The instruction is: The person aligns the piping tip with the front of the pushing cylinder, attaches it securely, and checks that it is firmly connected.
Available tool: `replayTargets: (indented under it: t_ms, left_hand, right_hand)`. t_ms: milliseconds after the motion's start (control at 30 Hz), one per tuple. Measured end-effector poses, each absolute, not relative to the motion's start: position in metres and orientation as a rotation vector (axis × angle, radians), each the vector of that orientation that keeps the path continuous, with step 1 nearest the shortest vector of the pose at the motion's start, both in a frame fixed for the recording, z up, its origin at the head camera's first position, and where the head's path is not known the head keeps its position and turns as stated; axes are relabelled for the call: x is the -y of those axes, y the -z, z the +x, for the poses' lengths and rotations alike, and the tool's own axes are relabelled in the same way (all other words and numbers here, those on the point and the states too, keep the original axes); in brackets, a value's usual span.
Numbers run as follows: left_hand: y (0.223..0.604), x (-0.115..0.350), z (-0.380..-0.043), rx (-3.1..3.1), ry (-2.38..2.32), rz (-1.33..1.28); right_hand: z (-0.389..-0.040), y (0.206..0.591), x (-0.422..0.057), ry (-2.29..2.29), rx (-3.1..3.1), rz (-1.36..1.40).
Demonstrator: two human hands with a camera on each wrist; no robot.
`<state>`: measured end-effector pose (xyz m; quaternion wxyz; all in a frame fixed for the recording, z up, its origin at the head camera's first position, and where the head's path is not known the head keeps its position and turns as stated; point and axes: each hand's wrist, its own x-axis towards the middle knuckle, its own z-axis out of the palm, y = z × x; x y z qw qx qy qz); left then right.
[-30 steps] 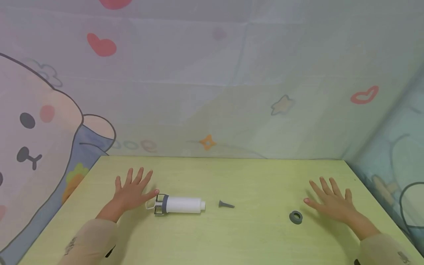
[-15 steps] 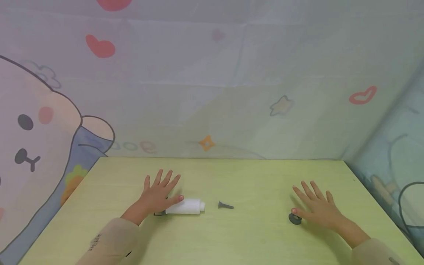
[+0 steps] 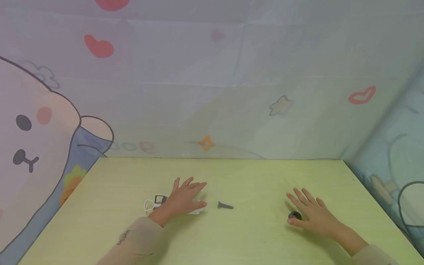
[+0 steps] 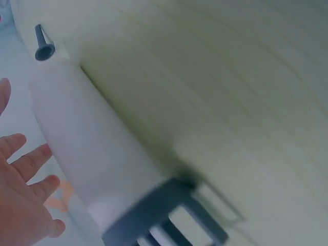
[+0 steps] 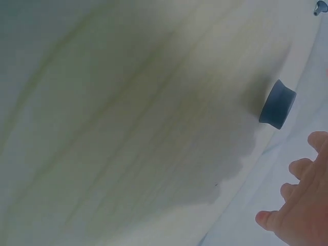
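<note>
My left hand (image 3: 183, 200) hovers over a white tube (image 4: 95, 138), its fingers spread and loosely bent. In the head view the hand hides most of the tube. The tube lies on its side, with a dark grey collar (image 4: 154, 205) at one end and a white loop handle (image 3: 149, 205) beyond it. To its right lies a small grey funnel-shaped nozzle (image 3: 225, 205). Over on the right, my right hand (image 3: 314, 215) hangs above a dark grey ring (image 5: 278, 105), fingers apart, the thumb partly in front of the ring in the head view. Neither hand visibly grips anything.
All the pieces lie on a pale yellow-green table (image 3: 251, 239). Behind it hangs a printed cloth (image 3: 185, 92) with hearts and a cartoon bear. A dark cable (image 3: 402, 206) loops at the right side.
My left hand has moved right, from beside the loop handle to over the tube. My right hand has come left and down to the ring. The pieces on the table have stayed put.
</note>
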<state>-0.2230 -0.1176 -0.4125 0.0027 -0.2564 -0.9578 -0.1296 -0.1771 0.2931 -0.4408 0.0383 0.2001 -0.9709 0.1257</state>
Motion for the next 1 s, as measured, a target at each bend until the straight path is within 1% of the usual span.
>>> replayTargets:
  t_ms: [233,467,767,1000]
  left_hand:
    - [0.418,0.092,-0.227,2.952,0.428,-0.888]
    - [0.427,0.074,-0.231,2.935,0.377,-0.905]
    - [0.430,0.064,-0.230,2.954,0.348,-0.887]
    - [0.431,0.058,-0.229,2.963,0.292,-0.863]
  right_hand:
    - [-0.176,0.442,-0.293,-0.476,2.930,0.663]
    - [-0.174,0.440,-0.295,-0.741,2.922,0.688]
    - [-0.176,0.440,-0.300,-0.873,2.886,0.707]
    - [-0.179,0.442,-0.303,-0.948,2.863,0.799]
